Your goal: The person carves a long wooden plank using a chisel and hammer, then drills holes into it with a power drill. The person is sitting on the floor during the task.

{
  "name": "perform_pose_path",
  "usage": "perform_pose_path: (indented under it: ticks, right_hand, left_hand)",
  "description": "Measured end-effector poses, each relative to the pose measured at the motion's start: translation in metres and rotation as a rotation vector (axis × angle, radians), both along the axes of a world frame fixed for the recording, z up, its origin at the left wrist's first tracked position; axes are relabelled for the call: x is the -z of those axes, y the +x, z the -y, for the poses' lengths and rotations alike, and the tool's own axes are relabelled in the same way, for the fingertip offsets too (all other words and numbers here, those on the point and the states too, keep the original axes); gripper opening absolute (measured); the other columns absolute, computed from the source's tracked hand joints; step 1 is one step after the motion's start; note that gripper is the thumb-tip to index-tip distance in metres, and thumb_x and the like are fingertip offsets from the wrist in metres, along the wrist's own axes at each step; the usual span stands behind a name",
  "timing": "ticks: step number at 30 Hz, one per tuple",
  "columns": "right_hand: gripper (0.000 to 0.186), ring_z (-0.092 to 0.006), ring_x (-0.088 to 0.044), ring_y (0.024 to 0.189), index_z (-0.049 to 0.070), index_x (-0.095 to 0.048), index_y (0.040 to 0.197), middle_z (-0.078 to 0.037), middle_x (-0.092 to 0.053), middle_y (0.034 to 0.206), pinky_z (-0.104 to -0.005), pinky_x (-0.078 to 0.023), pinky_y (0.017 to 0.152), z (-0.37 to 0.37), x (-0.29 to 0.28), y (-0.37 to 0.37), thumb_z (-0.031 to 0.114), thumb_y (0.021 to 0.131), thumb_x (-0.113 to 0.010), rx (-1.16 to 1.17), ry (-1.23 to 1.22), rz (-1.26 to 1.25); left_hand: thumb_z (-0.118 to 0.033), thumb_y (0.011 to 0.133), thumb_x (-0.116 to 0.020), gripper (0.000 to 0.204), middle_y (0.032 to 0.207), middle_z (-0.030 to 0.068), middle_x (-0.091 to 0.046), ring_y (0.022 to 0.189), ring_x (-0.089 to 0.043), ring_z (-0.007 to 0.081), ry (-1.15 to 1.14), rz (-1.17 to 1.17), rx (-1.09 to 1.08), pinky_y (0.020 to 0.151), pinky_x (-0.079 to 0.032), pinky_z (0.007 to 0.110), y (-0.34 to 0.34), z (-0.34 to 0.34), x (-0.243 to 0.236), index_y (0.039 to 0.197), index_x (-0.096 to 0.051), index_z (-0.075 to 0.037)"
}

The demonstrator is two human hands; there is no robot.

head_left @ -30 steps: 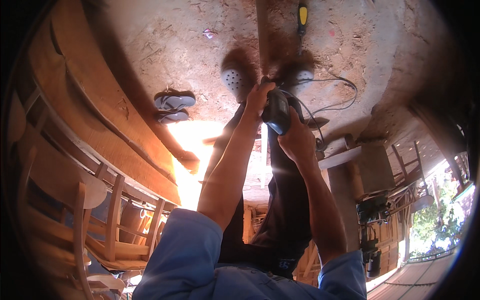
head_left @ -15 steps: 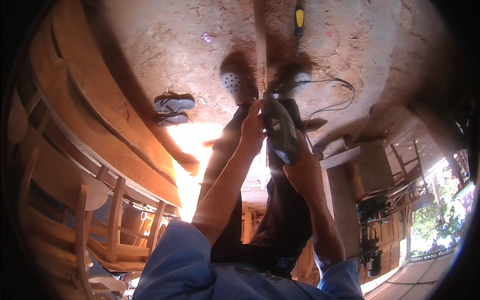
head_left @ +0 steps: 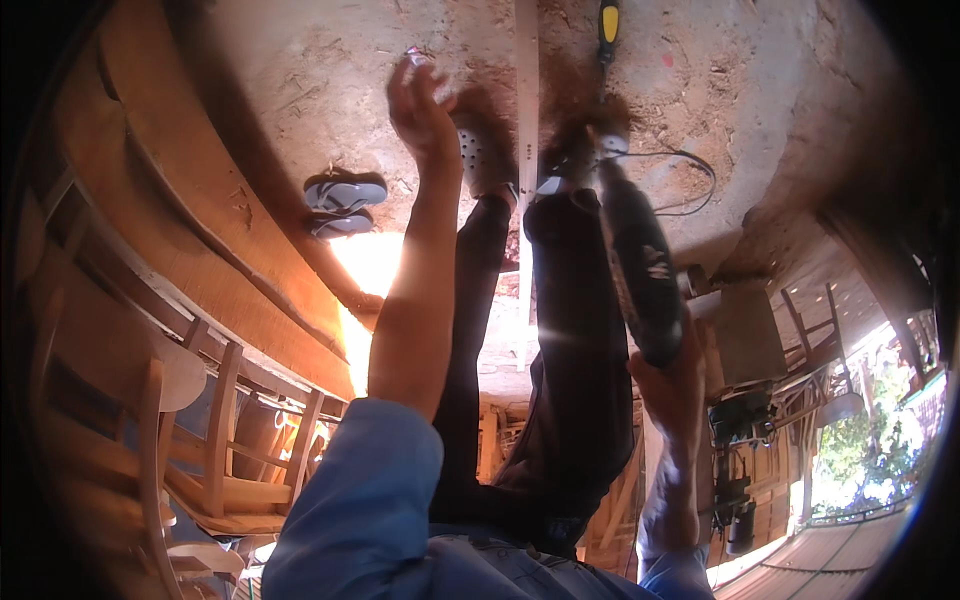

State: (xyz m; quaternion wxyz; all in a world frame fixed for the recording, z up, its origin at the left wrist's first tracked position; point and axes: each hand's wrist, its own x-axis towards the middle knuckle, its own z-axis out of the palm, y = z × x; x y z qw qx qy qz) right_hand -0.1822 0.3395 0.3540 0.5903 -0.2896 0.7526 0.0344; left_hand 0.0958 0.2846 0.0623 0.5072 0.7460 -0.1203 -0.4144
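My right hand [head_left: 672, 385] grips the rear of a long dark corded power tool [head_left: 642, 265], held over my right leg. The tool's front end is blurred near my right shoe, so its exact kind is unclear. My left hand [head_left: 422, 112] is in the air above the floor, left of my left shoe, slightly blurred, with fingers apart and holding nothing. Just beyond its fingertips lies a small pinkish scrap [head_left: 414, 55]. A long narrow wooden strip [head_left: 527, 90], with a few small dark marks on it, runs between my feet and legs.
A screwdriver with a yellow and black handle [head_left: 608, 28] lies on the dusty floor ahead. The tool's cord [head_left: 708, 180] loops at right. Grey flip-flops [head_left: 344, 192] and long wooden boards [head_left: 215, 235] are at left, with wooden chair frames [head_left: 225, 430] nearer.
My left hand has let go near the tool and strip and moved forward and left. My right hand has carried the power tool rightward, off the wooden strip.
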Motion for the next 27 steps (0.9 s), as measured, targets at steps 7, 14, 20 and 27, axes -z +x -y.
perform_pose_path:
  ticks: [7,14,20,27]
  right_hand:
    - [0.088,-0.0486,-0.069,0.103,0.004,-0.039,0.157,-0.03,-0.07,0.11,-0.0536,-0.055,0.091,-0.017,0.033,0.042,0.006,0.078,-0.078,-0.395,-0.058,-0.102]
    - [0.086,-0.048,-0.068,0.094,-0.003,-0.038,0.155,-0.027,-0.071,0.107,-0.0554,-0.054,0.084,-0.034,0.047,0.057,0.009,0.08,-0.079,-0.496,-0.133,-0.07]
    - [0.086,-0.0469,-0.069,0.096,-0.004,-0.039,0.154,-0.026,-0.071,0.108,-0.0544,-0.054,0.084,-0.039,0.054,0.058,0.01,0.08,-0.08,-0.475,-0.177,-0.055]
    - [0.088,-0.0453,-0.069,0.093,-0.004,-0.039,0.155,-0.025,-0.071,0.105,-0.0537,-0.054,0.083,-0.038,0.059,0.059,0.008,0.077,-0.079,-0.48,-0.168,-0.056]
  left_hand:
    - [-0.045,0.107,-0.058,0.041,0.113,0.0063,-0.069,0.101,-0.067,0.0192,0.881,-0.945,0.242,0.086,-0.059,0.043,-0.054,-0.087,-0.096,0.128,-0.061,-0.01]
    - [-0.035,0.101,-0.07,0.038,0.097,0.0105,-0.071,0.083,-0.073,0.0215,0.522,-1.217,-0.15,0.074,-0.062,0.035,-0.075,-0.086,-0.122,0.119,-0.064,-0.002]
    - [-0.027,0.101,-0.068,0.028,0.095,0.0112,-0.071,0.078,-0.072,0.0207,0.595,-1.076,-0.136,0.07,-0.06,0.033,-0.079,-0.076,-0.124,0.114,-0.064,-0.002]
    - [-0.029,0.1,-0.069,0.031,0.093,0.0104,-0.073,0.077,-0.073,0.0224,0.592,-1.116,-0.124,0.07,-0.062,0.037,-0.075,-0.078,-0.116,0.118,-0.063,-0.005]
